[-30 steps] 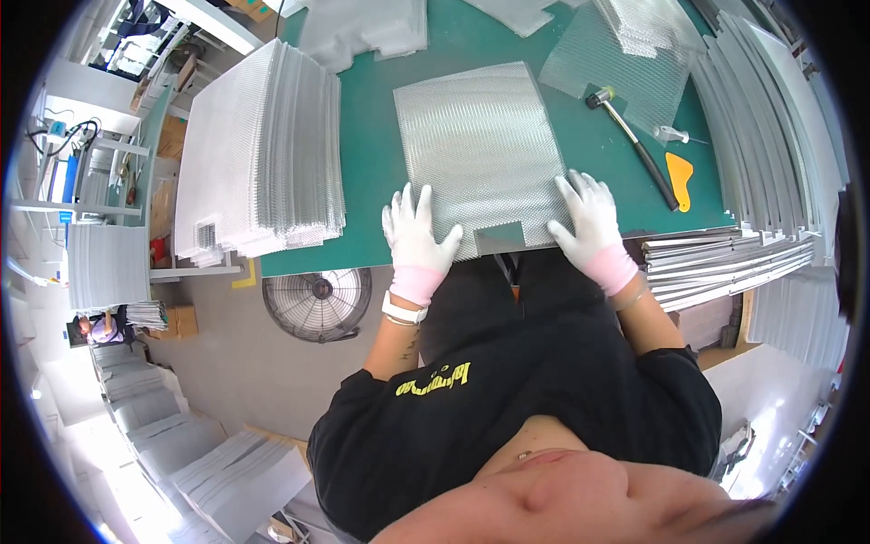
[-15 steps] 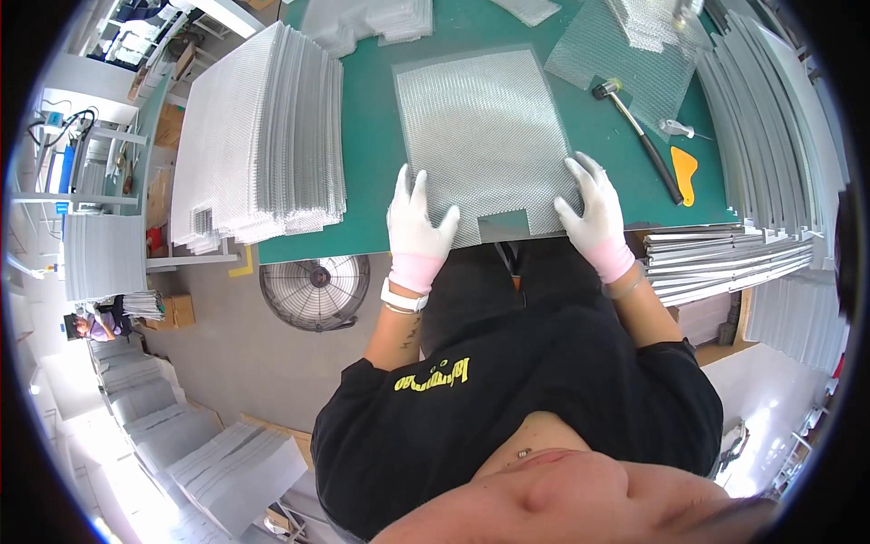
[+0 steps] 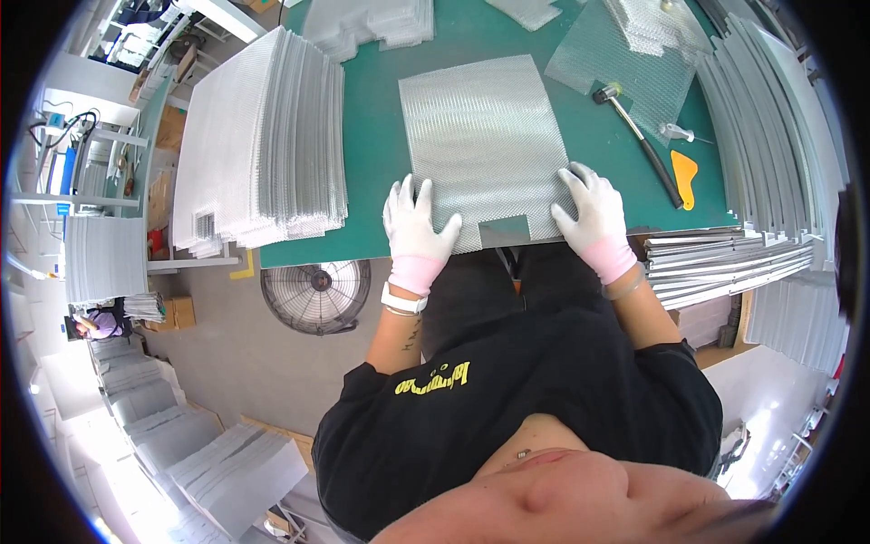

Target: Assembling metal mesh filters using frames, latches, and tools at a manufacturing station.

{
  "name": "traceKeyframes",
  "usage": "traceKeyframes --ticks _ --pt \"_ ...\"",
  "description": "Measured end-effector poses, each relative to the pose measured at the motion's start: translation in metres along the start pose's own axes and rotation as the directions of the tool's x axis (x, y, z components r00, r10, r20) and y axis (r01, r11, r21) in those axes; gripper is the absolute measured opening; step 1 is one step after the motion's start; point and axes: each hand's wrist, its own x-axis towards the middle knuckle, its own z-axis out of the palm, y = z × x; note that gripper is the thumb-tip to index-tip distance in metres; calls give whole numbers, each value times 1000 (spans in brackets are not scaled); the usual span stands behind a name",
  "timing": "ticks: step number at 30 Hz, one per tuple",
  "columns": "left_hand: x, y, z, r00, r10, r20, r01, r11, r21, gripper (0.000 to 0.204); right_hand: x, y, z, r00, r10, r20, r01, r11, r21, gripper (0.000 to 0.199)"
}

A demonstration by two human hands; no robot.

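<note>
Fingers are spread: on the green table lies a silvery mesh sheet, the left hand and right hand at its near side edges. The step looks like squaring it; moving it next calls for even pressure.

Left of your left fingers, bare table reaches a mesh stack. Right of your right fingers, a hammer obstructs.

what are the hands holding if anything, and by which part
Possibly the mesh sheet: the left hand is at its left edge, the right hand at its right, both toward its notched near end. Whether they grip it cannot be told.
</note>
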Motion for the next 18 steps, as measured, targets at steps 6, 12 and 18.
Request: traceKeyframes --ticks 6,12,18 --pt "4 -11 -12 998 -3 69 -4 995 96 74 71 99 -32 828 19 -561 -155 968 -197 46" --pt "13 -13 -3 995 0 104 -6 998 59 75 124 190 -51 716 693 79 -694 695 190 73" --pt "12 -12 -4 997 29 71 -28 1000 -8 72 137 183 -62 782 584 -218 119 203 972 63"
